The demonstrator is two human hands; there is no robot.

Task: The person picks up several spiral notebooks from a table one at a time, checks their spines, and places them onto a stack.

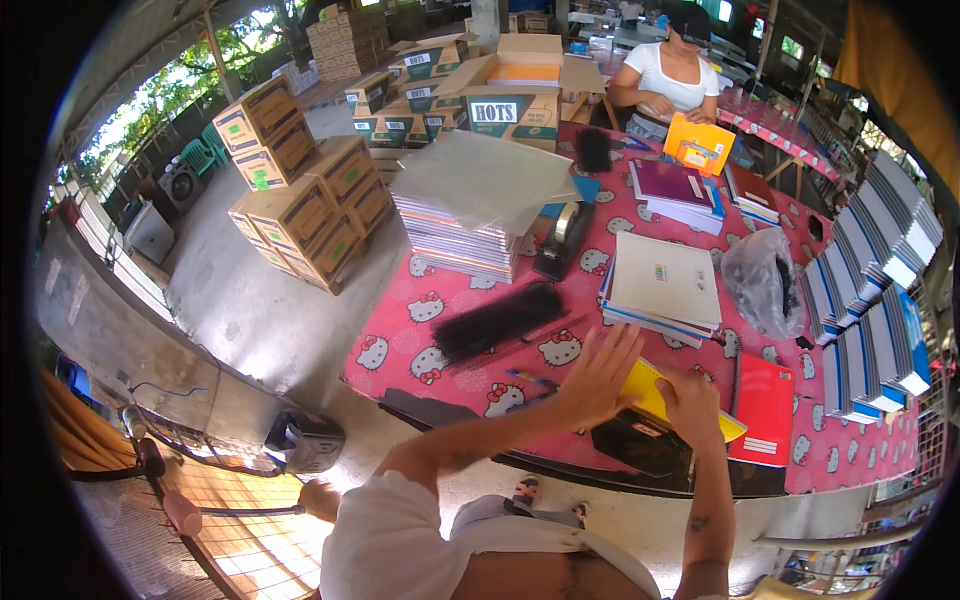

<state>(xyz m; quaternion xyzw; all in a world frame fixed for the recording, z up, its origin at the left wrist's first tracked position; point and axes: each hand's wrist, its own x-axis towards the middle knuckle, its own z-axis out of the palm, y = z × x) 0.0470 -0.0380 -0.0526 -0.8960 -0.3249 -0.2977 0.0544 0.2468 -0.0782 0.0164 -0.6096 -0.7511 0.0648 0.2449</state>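
Yellow-covered thin notebook (pixel 655 393) lies at the bench's near edge, between both hands, over a glossy black flat item (pixel 640 445). Left hand (pixel 600 378) is spread, fingers long, against its left end, likely steadying it; no grip seen. Right hand (pixel 692 402) is half curled, thumb at its upper edge; fingertips hidden, cannot tell if it pinches. Red smooth-covered notebook (pixel 763 410) lies flat just right, probably kept within reach. Bench (pixel 400 330) wears slick pink cat-print cloth. Further: fuzzy black rectangular piece (pixel 500 322), pale-covered notebook pile (pixel 665 275), crumpled clear plastic bag (pixel 765 280), black tape dispenser (pixel 562 240). Limp translucent sheets (pixel 490 175) drape a tall notebook stack (pixel 460 238), perhaps as cover. Across, a co-worker (pixel 672 75) is at an orange book (pixel 697 145); brown cardboard cartons (pixel 300 215) pile on the floor
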